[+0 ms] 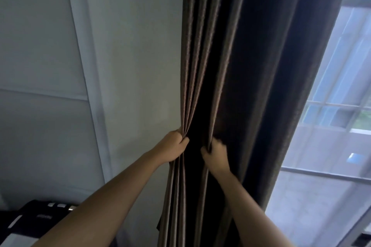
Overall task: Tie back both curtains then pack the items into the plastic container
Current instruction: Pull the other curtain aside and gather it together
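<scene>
Flanking the curtain (241, 66): pale wall (136, 66), bright window (341, 86).

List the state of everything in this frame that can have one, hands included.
curtain: drawn aside and bunched into folds, no tie-back visible round it.
left hand: grips the folds at the curtain's left edge.
right hand: grips a fold further right.
window: not covered by the curtain, daylight coming through; open or closed cannot be told.
</scene>
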`<state>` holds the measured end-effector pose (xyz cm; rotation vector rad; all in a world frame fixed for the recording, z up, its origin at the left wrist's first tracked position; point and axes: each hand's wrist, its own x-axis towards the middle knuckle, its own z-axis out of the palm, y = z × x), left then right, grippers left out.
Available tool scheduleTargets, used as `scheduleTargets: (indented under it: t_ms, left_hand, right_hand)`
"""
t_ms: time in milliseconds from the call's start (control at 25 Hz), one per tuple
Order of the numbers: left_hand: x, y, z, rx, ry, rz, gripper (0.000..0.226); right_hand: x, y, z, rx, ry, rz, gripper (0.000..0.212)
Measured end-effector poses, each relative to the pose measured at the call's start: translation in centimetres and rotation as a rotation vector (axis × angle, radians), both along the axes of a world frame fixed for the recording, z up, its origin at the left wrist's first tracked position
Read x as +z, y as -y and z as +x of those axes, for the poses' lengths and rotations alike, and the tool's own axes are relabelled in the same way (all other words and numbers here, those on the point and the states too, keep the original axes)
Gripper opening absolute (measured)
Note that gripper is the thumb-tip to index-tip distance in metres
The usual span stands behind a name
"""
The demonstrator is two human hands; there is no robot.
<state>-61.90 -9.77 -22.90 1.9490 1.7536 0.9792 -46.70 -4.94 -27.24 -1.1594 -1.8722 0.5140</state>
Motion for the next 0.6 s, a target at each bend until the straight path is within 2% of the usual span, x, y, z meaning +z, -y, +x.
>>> scheduleTargets:
  t_ms: [160,480,600]
  left_hand:
    - [0.4,-0.7,0.1,-0.035,0.030,-0.017,0.034]
    - [0.6,-0.7,2.3,-0.080,0.067,-0.064,0.028]
    - [0.4,-1.0,2.3,-0.081,0.065,-0.102,0.030]
  right_hand:
    - [-4.0,2.6,0.1,0.202,-0.048,-0.069,0.023]
    - [-5.1,2.0,0.3,0.218,0.071,-0.124,0.051]
    - [-5.4,1.9,-0.1,0.227,0.149,-0.163,0.050]
